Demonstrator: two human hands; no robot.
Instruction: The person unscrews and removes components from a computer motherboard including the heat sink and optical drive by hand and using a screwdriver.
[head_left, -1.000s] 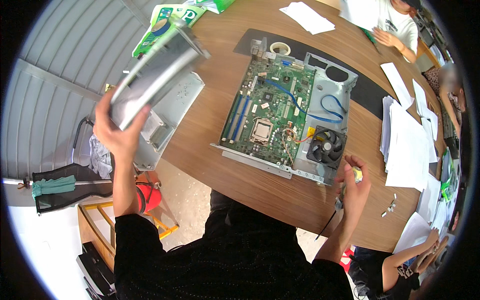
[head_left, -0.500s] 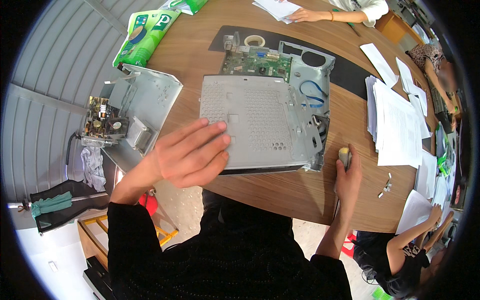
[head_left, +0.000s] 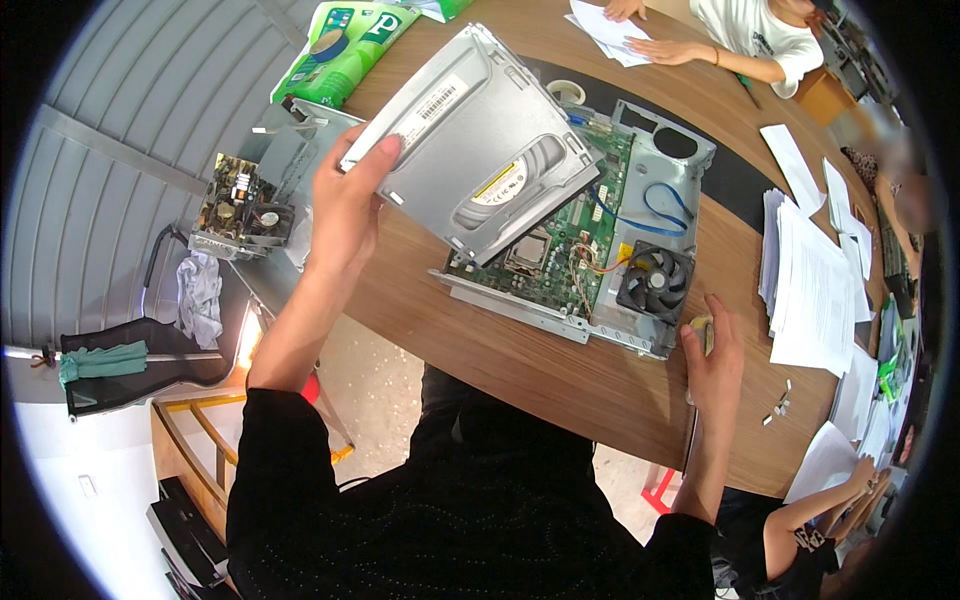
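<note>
Raised and tilted over the desktop computer case [head_left: 520, 318] is a flat silver metal panel [head_left: 425, 195] bearing white labels. My left hand [head_left: 345, 205] grips its left edge, thumb on the labelled face. The open case shows a green circuit board [head_left: 575, 270], a black fan [head_left: 655, 282], thin coloured wires and a blue cable [head_left: 668, 212]. Part of the board is hidden behind the panel. By the case's right corner, my right hand [head_left: 718, 365] rests on the table with fingers curled around a small tool with a yellow-and-grey handle [head_left: 703, 335]; the palm hides most of it.
A metal cover with a power supply [head_left: 240, 210] lies at the left table edge. Behind are a green bag [head_left: 335, 55] and a tape roll [head_left: 567, 91]. Paper stacks [head_left: 815, 290] and small white bits [head_left: 778, 405] lie right. Other people sit around the table.
My left hand has lifted the panel off the case and tipped it up to the left, uncovering the board and fan. My right hand stays by the case with the handled tool.
</note>
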